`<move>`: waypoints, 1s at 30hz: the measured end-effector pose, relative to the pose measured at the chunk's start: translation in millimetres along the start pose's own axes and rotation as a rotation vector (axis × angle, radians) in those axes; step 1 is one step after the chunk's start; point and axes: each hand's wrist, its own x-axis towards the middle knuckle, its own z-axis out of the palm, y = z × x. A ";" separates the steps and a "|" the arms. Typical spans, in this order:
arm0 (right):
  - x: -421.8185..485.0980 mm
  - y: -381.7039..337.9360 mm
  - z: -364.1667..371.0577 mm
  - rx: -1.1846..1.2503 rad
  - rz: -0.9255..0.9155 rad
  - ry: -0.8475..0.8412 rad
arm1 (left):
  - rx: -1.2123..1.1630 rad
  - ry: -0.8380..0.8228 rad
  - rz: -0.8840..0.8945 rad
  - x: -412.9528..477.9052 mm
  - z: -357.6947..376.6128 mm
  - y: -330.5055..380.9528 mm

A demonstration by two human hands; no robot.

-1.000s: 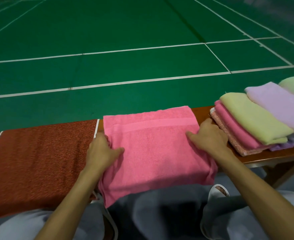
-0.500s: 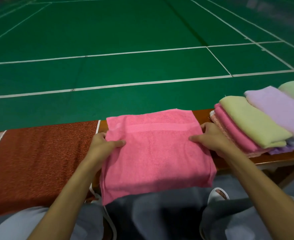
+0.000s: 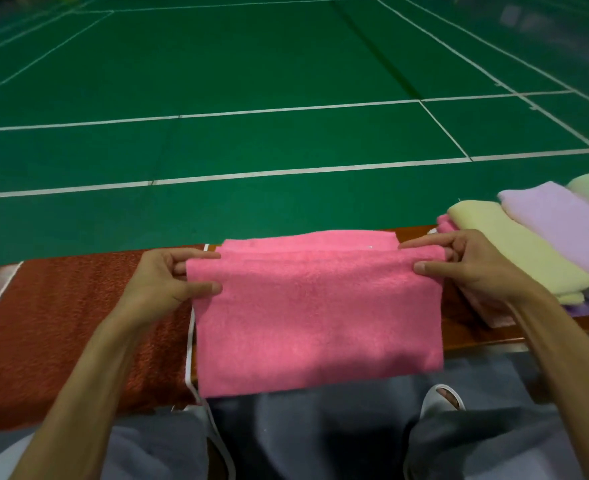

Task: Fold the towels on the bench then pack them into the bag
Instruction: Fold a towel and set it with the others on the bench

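The upper half of the view, from 9 through 12 to 3 o'clock, is filled by a green court floor (image 3: 286, 81) crossed by white lines. At 8 o'clock a red-brown fabric (image 3: 61, 341) is spread over the bench (image 3: 476, 337), and a white cord (image 3: 191, 341) is seen along its edge at the 3 o'clock side. Just beside that cord, at the centre and toward 6 o'clock, the pink towel (image 3: 317, 317) is held up by its upper edge, while its lower edge is draped past the front of the bench onto grey-clad legs. A further pink layer is seen behind the raised edge, at 12 o'clock of it. At 3 o'clock a stack of folded towels (image 3: 528, 251) in yellow, lilac, pink and pale green is laid on the bench. The upper corner at 9 o'clock is pinched by the left hand (image 3: 161, 282), thumb on the near face and fingers behind. The corner at 3 o'clock is pinched likewise by the right hand (image 3: 473, 268), just beside the stack. A pale slipper (image 3: 440, 400) is seen at 5 o'clock.
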 end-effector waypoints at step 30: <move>-19.6 2.5 -15.0 -0.735 -0.054 -0.147 | 0.682 -0.251 0.146 -30.6 -22.4 -8.5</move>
